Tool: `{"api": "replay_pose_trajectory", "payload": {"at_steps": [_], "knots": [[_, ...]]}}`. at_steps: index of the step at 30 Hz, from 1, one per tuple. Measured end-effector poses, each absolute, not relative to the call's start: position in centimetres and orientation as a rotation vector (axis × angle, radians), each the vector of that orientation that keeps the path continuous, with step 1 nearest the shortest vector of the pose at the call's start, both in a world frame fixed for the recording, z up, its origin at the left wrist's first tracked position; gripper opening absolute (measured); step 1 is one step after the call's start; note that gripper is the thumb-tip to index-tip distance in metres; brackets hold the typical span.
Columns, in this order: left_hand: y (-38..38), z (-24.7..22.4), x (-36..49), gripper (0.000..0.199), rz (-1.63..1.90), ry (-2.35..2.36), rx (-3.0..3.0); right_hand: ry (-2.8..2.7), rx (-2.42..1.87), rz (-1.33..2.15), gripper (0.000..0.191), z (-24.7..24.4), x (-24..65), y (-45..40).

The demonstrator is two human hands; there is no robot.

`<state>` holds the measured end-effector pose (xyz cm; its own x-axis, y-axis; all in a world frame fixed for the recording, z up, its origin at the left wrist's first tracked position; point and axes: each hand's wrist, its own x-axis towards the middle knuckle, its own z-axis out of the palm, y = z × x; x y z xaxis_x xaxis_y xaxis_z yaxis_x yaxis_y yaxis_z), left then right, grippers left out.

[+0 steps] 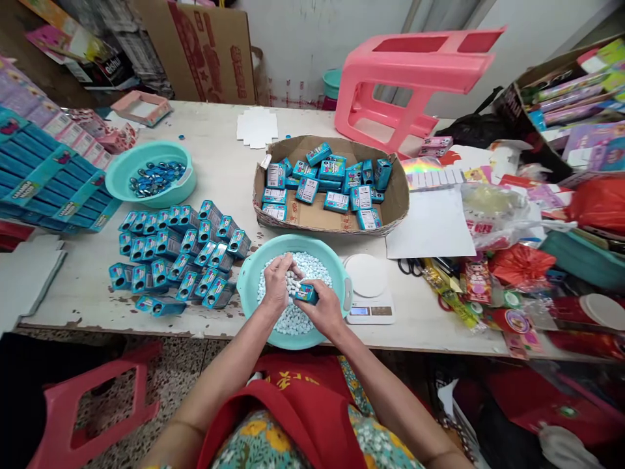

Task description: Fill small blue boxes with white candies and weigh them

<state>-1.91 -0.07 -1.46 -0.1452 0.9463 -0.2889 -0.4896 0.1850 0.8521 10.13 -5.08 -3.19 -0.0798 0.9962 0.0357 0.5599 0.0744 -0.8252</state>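
A turquoise basin (297, 340) full of small pale-blue and white candies (293, 322) stands at the table's front edge. Over it, my left hand (278, 284) is cupped around several white candies. My right hand (324, 310) grips a small blue candy box (306, 294), tilted towards the left hand, with its end close to the candies. Whether any candy is passing into the box cannot be made out. To the left, rows of similar blue boxes (190, 242) stand on the table, many with a round dark hole on top.
Behind the basin, a cut-down carton (297, 215) holds several blue boxes. A small white scale (371, 311) sits right of the basin. A second turquoise basin (166, 195) has shiny blue pieces. A pink stool (410, 71) lies at the back; packets and bags crowd the right.
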Motion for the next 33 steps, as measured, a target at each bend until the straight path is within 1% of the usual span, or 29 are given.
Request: {"api": "replay_pose_trajectory", "payload": {"at_steps": [4,17,27,30,31,33], "knots": [[0.0,-1.2,-1.8,0.032,1.377,1.096,0.585,-1.679,-1.558,0.861,0.032,-3.0,10.3,-5.0],[0.4,-0.6,-1.7,0.028,1.35,1.094,0.59,-1.605,-1.55,0.949,0.031,-2.4,10.3,-4.5],[0.4,-0.4,-1.5,0.026,1.208,1.06,0.688,-1.553,-1.546,0.981,0.031,-3.2,10.7,-4.2],[1.6,-2.2,-3.1,0.028,1.24,1.239,0.914,-1.491,-1.456,1.019,0.032,-3.0,12.0,-4.7],[2.3,-3.4,-3.6,0.028,1.248,1.345,1.008,-1.438,-1.438,1.007,0.033,-2.9,12.5,-4.9],[3.8,-6.3,-3.7,0.027,1.156,1.523,1.262,-1.306,-1.449,0.926,0.036,-3.2,13.7,-5.2]]}}
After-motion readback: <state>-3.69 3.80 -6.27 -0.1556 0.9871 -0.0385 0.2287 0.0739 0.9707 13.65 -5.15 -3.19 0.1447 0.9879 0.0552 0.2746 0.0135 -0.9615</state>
